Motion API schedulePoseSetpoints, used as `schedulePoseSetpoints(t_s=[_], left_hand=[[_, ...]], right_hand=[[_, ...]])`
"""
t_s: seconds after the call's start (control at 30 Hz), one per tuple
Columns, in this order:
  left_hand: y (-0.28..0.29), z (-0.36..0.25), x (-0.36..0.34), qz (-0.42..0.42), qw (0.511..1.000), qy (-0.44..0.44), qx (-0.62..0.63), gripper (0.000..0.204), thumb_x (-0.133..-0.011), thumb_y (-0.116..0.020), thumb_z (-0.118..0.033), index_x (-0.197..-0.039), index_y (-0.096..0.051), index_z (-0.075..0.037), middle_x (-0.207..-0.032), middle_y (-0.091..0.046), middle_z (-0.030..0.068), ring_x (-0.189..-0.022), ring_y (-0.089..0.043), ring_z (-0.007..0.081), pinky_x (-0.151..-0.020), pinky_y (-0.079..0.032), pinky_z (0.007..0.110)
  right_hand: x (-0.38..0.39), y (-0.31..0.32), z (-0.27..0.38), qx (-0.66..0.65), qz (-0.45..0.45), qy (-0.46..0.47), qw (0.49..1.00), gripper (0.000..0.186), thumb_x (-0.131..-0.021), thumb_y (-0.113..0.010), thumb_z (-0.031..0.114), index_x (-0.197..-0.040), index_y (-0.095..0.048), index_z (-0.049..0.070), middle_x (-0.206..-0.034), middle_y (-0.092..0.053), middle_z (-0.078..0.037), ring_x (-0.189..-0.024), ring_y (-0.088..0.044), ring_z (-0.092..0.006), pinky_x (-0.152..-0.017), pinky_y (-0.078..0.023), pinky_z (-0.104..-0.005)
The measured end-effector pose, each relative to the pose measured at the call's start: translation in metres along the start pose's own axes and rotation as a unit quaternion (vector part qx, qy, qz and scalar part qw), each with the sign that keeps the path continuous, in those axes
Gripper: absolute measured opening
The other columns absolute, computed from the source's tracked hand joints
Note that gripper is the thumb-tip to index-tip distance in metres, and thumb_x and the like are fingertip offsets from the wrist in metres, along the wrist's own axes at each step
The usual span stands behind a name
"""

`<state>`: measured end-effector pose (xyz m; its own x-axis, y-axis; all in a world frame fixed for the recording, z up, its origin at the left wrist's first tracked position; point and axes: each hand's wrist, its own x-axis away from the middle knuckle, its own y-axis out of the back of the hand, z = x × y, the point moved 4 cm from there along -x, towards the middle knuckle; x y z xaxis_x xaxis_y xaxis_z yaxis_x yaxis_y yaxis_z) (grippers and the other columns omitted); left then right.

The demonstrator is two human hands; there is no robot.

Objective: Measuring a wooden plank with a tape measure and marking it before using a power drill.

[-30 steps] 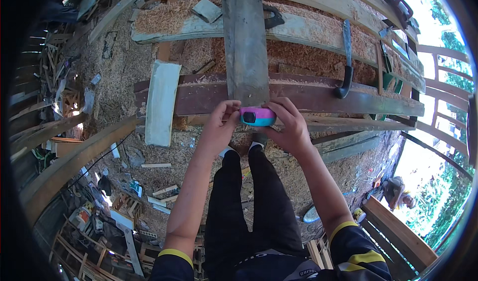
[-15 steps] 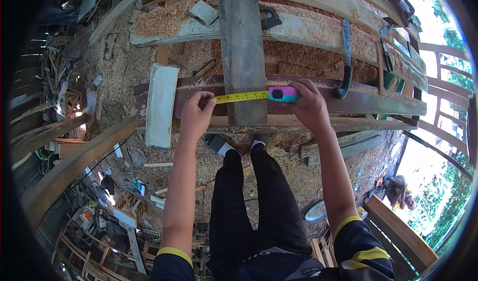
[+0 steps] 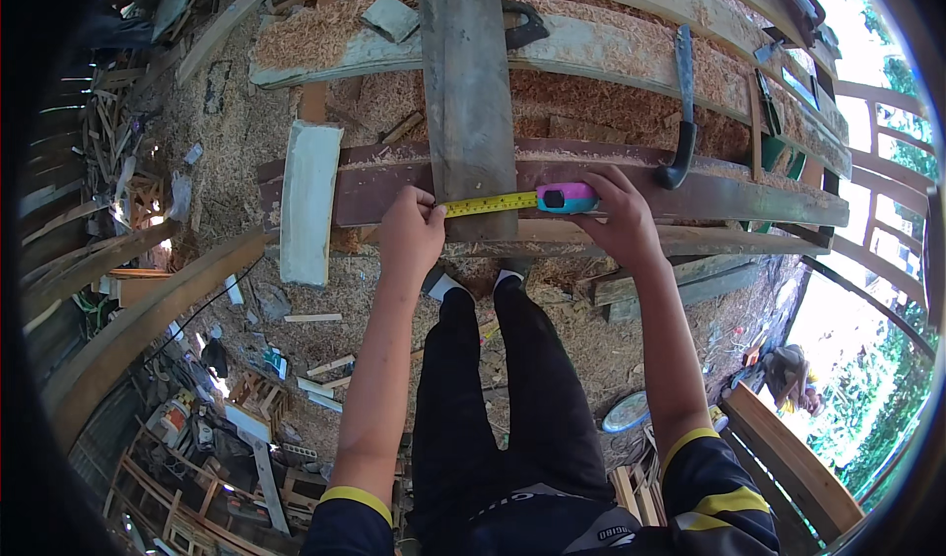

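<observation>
A pink and teal tape measure (image 3: 565, 197) is gripped in my right hand (image 3: 623, 219), its case just right of a wide grey board (image 3: 467, 93). Its yellow blade stretches left across that board near the board's close end. My left hand (image 3: 412, 229) pinches the blade's free end between thumb and fingers, at the board's left edge. Beneath, the grey board rests crosswise over a dark reddish-brown plank (image 3: 591, 180). The hook at the tip of the blade is hidden by my left fingers.
A white-painted block (image 3: 310, 206) leans across the plank on the left. To the right lies a blade with a black curved handle (image 3: 678, 157). A handsaw's dark handle (image 3: 525, 24) shows beyond the board. Shavings cover planks and ground; another person (image 3: 788, 377) is far right.
My left hand has moved right and slightly down, to the board's left edge. The stretch of blade between my hands is shorter, and the tape case sits slightly farther right against the board.
</observation>
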<state>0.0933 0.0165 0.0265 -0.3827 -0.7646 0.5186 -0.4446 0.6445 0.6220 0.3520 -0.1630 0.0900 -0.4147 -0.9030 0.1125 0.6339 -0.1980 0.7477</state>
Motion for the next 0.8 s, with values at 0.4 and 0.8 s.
schedulePoseSetpoints(t_s=[0.4, 0.8], left_hand=[[0.014, -0.007, -0.013, 0.061, 0.997, -0.041, -0.031, 0.023, -0.101, -0.079, -0.02, -0.103, -0.066, -0.001, -0.082, -0.075, 0.0105, -0.076, -0.074, 0.0206, -0.07, -0.056, 0.039], [0.009, -0.002, -0.007, 0.085, 0.994, -0.046, -0.056, 0.022, -0.102, -0.077, -0.02, -0.105, -0.07, 0.0, -0.088, -0.075, 0.0108, -0.078, -0.071, 0.0204, -0.074, -0.056, 0.038]], right_hand=[[0.002, -0.019, 0.016, -0.015, 0.011, 0.027, 0.999, 0.057, -0.078, -0.092, 0.012, -0.129, -0.069, 0.003, -0.131, -0.068, -0.016, -0.115, -0.07, -0.0423, -0.095, -0.059, -0.0494], [-0.004, -0.014, 0.011, -0.025, 0.03, 0.035, 0.999, 0.055, -0.079, -0.089, 0.008, -0.129, -0.068, 0.005, -0.129, -0.067, -0.013, -0.113, -0.069, -0.0416, -0.093, -0.059, -0.0497]])
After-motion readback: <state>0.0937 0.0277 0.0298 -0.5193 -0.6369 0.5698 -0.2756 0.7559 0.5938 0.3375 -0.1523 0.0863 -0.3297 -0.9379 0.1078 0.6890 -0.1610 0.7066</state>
